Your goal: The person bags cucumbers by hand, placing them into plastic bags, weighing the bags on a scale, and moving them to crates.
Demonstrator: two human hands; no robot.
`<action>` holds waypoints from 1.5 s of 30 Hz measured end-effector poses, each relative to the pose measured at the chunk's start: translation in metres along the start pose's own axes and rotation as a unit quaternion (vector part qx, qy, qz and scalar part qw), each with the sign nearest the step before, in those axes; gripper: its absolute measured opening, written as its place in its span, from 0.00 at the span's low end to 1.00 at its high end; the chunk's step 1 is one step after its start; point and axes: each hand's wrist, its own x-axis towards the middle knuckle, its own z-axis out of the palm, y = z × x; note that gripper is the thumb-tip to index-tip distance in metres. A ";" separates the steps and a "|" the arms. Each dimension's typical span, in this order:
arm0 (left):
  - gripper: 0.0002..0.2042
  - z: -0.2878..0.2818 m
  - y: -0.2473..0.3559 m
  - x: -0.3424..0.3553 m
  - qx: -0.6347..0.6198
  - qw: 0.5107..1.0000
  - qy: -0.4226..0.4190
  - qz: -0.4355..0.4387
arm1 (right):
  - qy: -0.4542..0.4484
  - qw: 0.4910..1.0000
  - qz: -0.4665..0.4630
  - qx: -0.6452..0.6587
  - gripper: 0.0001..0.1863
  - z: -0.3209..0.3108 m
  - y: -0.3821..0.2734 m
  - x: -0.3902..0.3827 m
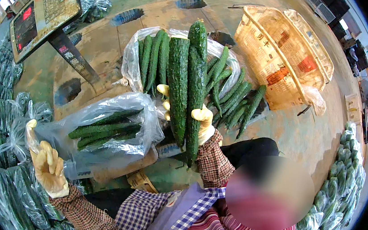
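Note:
My right hand, in a pale glove, is wrapped round two large dark green cucumbers, held upright side by side. Its fingertips show on their left side. My left hand, gloved too, has curled fingers and one finger pointing up at the left end of a clear plastic bag; the bag's edge is pinched there. Several cucumbers lie inside that bag. Behind the held pair, an opened clear bag has more cucumbers on it, and a loose pile spreads to the right.
A scale display on a post rises at the upper left. Yellow plastic crates stand at the right. Bagged cucumbers are stacked along the left and at the lower right. Dark holes dot the brown platform beyond.

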 end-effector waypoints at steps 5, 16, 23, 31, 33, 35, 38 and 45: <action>0.36 0.004 0.001 -0.005 -0.017 1.000 -0.001 -0.013 | 0.003 0.999 -0.039 -0.011 0.41 -0.005 -0.004 -0.020; 0.32 -0.005 -0.017 0.009 -0.035 0.995 -0.084 -0.039 | 0.199 0.961 -0.175 -0.077 0.33 -0.082 -0.066 -0.061; 0.33 0.011 -0.028 0.020 -0.025 0.996 -0.059 -0.065 | 0.234 0.938 -0.208 -0.147 0.32 -0.094 -0.076 -0.067; 0.32 0.021 -0.037 0.026 0.049 0.996 -0.052 -0.052 | 0.165 0.968 -0.179 -0.062 0.35 -0.083 -0.080 -0.075; 0.31 0.025 -0.039 0.026 0.073 0.996 -0.005 -0.054 | 0.130 0.975 -0.177 -0.045 0.37 -0.081 -0.077 -0.075; 0.31 0.023 -0.040 0.026 0.085 0.995 0.008 -0.050 | 0.101 0.979 -0.176 -0.020 0.39 -0.075 -0.074 -0.074; 0.30 0.013 -0.043 0.028 0.087 0.995 -0.023 -0.044 | 0.040 0.985 -0.164 0.020 0.41 -0.063 -0.071 -0.070; 0.30 0.011 -0.042 0.030 0.081 0.995 -0.022 -0.056 | 0.026 0.993 -0.115 -0.021 0.44 -0.042 -0.048 -0.069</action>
